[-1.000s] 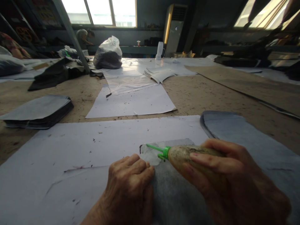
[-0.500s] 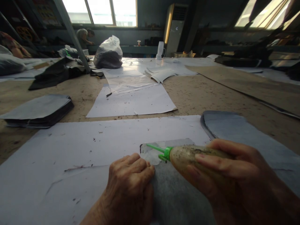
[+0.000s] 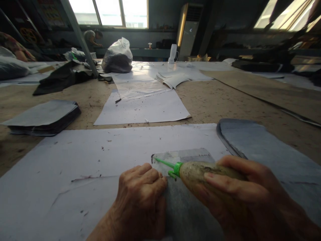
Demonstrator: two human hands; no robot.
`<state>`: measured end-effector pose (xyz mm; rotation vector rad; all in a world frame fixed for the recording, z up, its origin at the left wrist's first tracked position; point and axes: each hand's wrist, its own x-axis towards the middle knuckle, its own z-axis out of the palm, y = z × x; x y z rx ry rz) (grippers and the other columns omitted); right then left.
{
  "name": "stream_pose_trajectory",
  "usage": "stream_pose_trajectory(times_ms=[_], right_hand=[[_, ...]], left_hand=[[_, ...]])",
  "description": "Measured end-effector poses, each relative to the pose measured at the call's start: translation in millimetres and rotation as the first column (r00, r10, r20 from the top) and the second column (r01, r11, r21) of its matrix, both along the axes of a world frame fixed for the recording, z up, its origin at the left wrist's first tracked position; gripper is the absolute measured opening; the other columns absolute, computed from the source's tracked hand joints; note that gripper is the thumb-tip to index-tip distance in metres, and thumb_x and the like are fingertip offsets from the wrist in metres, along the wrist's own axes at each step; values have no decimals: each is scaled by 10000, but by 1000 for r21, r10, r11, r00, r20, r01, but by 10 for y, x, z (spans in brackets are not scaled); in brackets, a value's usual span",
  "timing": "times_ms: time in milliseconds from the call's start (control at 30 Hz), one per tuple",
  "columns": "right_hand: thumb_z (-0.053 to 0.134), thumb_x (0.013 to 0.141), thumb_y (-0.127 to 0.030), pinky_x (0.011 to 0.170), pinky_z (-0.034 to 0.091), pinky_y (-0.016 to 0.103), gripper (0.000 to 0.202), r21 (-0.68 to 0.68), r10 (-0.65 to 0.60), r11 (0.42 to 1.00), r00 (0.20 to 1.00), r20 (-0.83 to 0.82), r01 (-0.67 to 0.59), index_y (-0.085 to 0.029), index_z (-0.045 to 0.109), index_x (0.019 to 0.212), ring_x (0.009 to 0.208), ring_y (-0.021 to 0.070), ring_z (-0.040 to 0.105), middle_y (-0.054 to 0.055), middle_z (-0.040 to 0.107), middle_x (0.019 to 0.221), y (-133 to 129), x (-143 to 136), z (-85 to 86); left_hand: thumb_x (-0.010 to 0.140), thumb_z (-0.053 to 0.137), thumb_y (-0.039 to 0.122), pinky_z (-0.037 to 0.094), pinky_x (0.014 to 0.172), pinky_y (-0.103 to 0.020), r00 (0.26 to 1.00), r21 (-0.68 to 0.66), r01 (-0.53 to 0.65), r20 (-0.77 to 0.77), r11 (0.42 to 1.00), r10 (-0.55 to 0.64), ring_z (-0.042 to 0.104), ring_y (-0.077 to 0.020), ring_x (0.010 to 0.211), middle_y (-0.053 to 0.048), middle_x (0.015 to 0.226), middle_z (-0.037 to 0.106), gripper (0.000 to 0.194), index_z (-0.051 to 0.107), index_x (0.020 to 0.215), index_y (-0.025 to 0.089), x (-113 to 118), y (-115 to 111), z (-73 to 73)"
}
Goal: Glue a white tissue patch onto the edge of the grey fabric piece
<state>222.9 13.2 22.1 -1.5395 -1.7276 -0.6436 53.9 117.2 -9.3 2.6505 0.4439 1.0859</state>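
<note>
My right hand (image 3: 245, 190) is wrapped round a grimy, yellowish squeeze bottle (image 3: 200, 170) with a green nozzle (image 3: 164, 162). The nozzle's tip points left, at the far left corner of a grey sheet (image 3: 185, 204) with a paler far end. My left hand (image 3: 141, 197) rests with curled fingers at the left edge of that sheet; whatever its fingertips pinch is hidden. Under both lies a large white paper (image 3: 75, 150).
Grey pieces (image 3: 265, 144) lie at the right, and a stack of grey pieces (image 3: 42, 117) at the left. Farther back are another white sheet (image 3: 142, 110), a plastic bag (image 3: 117, 57), a slanted metal post (image 3: 80, 36) and a person (image 3: 90, 38).
The bottle in my right hand has shifted slightly left and down, its nozzle tip nearer the sheet's corner. My left hand stays by the sheet's edge. The whole view has shifted slightly.
</note>
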Motion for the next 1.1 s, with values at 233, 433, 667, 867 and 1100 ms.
stream_pose_trajectory(times_ms=[233, 433, 667, 867, 1100], right_hand=[[641, 750, -249, 552, 486, 218, 214, 30, 12, 999, 1000, 24, -13, -182, 562, 938, 794, 145, 574, 67, 552, 988, 20, 27, 1], [639, 750, -230, 545, 475, 215, 183, 114, -45, 993, 996, 79, 36, -162, 568, 904, 759, 136, 577, 80, 570, 945, 90, 22, -16], [589, 789, -260, 585, 501, 218, 191, 22, 31, 999, 998, 62, -32, -197, 558, 967, 826, 156, 579, 47, 577, 941, 12, 110, 71], [634, 759, -263, 503, 486, 216, 200, 27, -24, 999, 994, 105, 21, -178, 586, 934, 793, 159, 593, 52, 608, 906, 21, 123, 82], [645, 739, -287, 501, 509, 240, 224, 14, 3, 1000, 999, 50, -4, -222, 602, 948, 783, 172, 600, 50, 591, 995, -41, 135, 16]], left_hand=[[568, 426, 79, 326, 477, -268, 1000, 2, -13, -26, 1000, 13, 399, -148, 497, -34, 534, 479, 234, 609, 702, 137, -7, -9, 2], [560, 431, 78, 330, 477, -271, 999, -3, -23, -30, 1000, 23, 412, -154, 505, -37, 544, 486, 240, 617, 702, 133, -8, -20, 5], [542, 419, 70, 340, 474, -272, 1000, 8, -14, -22, 1000, 14, 413, -155, 496, -34, 532, 485, 279, 628, 717, 132, -1, 12, 4], [543, 423, 71, 347, 478, -263, 1000, 22, -18, -12, 1000, 19, 416, -148, 498, -34, 536, 487, 289, 630, 735, 129, -4, 7, 11], [537, 425, 67, 340, 476, -259, 1000, 22, -20, -6, 1000, 20, 417, -149, 502, -30, 529, 479, 298, 628, 747, 128, 3, 14, 15]])
